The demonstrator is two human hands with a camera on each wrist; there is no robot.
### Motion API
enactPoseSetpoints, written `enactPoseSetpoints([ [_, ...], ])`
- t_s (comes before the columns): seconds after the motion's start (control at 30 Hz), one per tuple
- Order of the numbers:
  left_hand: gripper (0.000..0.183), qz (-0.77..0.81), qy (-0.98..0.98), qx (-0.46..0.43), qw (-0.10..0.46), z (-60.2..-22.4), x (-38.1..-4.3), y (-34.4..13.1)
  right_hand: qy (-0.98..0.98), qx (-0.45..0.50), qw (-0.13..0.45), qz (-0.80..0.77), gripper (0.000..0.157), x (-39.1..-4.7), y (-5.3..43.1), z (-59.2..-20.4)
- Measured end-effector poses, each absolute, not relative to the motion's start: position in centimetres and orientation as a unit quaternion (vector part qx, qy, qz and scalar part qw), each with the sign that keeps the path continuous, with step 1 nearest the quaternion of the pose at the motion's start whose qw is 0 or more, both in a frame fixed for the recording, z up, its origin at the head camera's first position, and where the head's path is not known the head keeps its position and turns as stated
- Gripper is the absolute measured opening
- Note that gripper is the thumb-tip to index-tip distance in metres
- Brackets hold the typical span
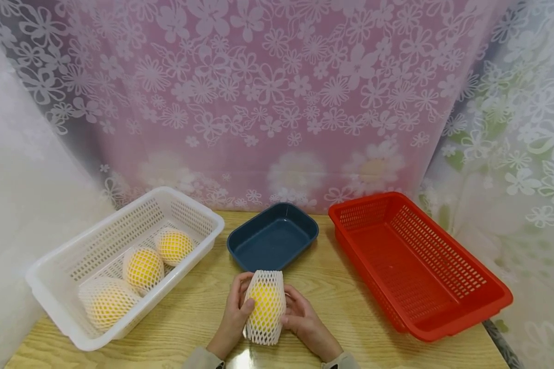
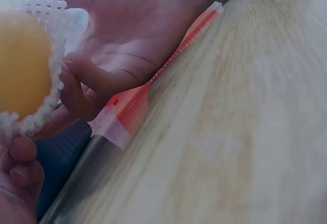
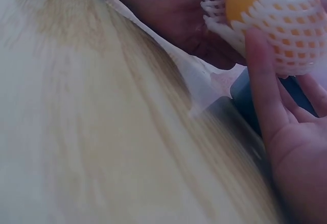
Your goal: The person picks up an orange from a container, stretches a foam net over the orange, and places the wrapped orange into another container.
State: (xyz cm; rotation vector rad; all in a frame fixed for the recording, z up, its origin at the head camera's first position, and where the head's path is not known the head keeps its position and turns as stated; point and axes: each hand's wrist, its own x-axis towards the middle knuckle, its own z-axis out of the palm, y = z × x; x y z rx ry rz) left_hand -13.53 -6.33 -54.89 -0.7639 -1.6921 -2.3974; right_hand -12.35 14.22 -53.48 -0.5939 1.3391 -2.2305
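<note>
A yellow fruit (image 1: 265,302) in a white foam net sleeve is held upright between both hands over the near middle of the table. My left hand (image 1: 234,313) grips it from the left, thumb along the near side. From the right, my right hand (image 1: 307,325) pinches the net with its thumb and fingers. In the left wrist view the smooth orange-yellow skin (image 2: 23,65) shows through the net's open end. The right wrist view shows the white net (image 3: 294,24) around the fruit, with fingers lying against it.
On the left stands a white basket (image 1: 51,271) with three netted yellow fruits. A dark blue tray (image 1: 277,238) lies beyond the hands. A red basket (image 1: 408,256) stands on the right of the wooden table (image 1: 332,297). A floral curtain (image 1: 277,102) hangs behind.
</note>
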Motion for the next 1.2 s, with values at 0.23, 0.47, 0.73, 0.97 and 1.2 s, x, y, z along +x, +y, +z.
enactPoseSetpoints([
  [0.23,0.035,-0.766,-0.594,-0.232,0.081,-54.49,-13.31,-6.26,0.480,-0.199,0.237,-0.821,0.060,-12.39,14.33,-53.37],
  [0.47,0.025,-0.754,-0.619,-0.191,0.108,-54.18,-13.22,-5.99,0.479,-0.179,0.231,-0.827,0.070,-12.25,14.42,-53.14],
  [0.73,0.021,-0.741,-0.637,-0.172,0.126,-54.36,-13.52,-5.85,0.472,-0.185,0.206,-0.837,0.068,-12.32,14.43,-53.19],
  [0.97,0.036,-0.747,-0.609,-0.256,0.072,-54.28,-13.44,-6.16,0.466,-0.175,0.157,-0.853,0.072,-12.49,14.23,-53.34],
  [1.2,0.078,-0.740,-0.575,-0.349,-0.004,-54.94,-13.63,-6.30,0.488,-0.158,0.125,-0.849,0.087,-12.51,13.98,-53.45],
])
